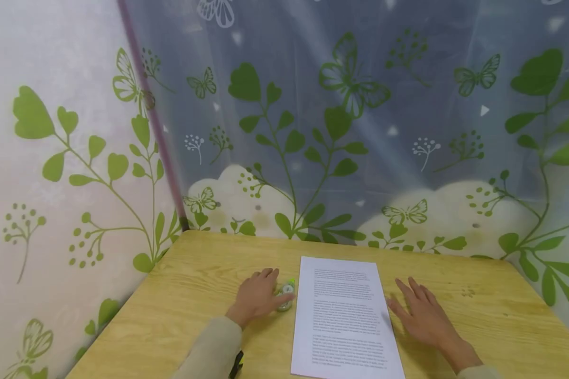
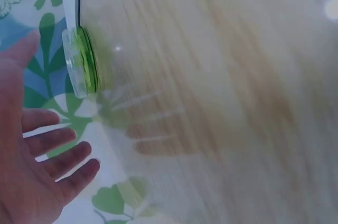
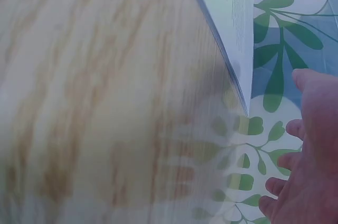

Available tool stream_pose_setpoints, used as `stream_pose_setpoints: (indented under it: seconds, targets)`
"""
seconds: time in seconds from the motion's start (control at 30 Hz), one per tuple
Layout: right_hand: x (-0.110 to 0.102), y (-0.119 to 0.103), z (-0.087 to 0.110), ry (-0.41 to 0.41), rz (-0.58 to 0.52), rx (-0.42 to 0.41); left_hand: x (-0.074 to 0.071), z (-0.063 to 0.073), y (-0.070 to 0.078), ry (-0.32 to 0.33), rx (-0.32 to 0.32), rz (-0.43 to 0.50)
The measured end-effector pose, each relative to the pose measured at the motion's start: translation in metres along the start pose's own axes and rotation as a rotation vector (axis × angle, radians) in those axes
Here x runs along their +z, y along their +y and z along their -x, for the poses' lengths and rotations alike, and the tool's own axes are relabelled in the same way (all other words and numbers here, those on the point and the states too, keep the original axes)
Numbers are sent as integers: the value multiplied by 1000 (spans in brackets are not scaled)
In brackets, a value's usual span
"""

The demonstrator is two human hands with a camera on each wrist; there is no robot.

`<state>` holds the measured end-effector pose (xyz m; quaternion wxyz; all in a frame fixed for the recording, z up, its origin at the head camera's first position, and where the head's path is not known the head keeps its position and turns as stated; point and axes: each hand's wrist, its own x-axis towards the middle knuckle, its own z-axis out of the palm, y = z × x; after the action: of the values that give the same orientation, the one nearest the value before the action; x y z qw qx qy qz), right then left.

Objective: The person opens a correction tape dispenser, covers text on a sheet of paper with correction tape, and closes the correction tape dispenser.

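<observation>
A stack of white paper with printed text [image 1: 343,316] lies on the wooden table between my two hands. Just left of it is a small clear-and-green correction tape [image 1: 286,289], partly covered by my left thumb in the head view. My left hand [image 1: 258,296] hovers beside that tape with fingers extended, holding nothing. In the left wrist view a gap shows between the hand and the correction tape [image 2: 82,63]. Over on the paper's right side, my right hand [image 1: 422,316] has its fingers spread and grips nothing. The paper's edge [image 3: 224,49] stands apart from it in the right wrist view.
Beside my left sleeve lies a black and yellow object [image 1: 237,364], mostly hidden, its kind unclear. The wooden table [image 1: 194,273] reaches back to a curtain [image 1: 284,131] printed with leaves and butterflies. A pinkish pole [image 1: 154,116] rises behind the table's back left corner.
</observation>
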<state>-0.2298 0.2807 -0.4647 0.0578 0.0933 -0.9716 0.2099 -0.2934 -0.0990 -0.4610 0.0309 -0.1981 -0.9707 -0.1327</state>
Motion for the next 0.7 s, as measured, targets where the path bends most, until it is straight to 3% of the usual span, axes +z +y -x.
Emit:
stream_pose_setpoints:
  seconds: [0.7]
  targets:
    - [3, -2, -1, -21, -13, 21, 10, -15, 26, 72, -164, 15]
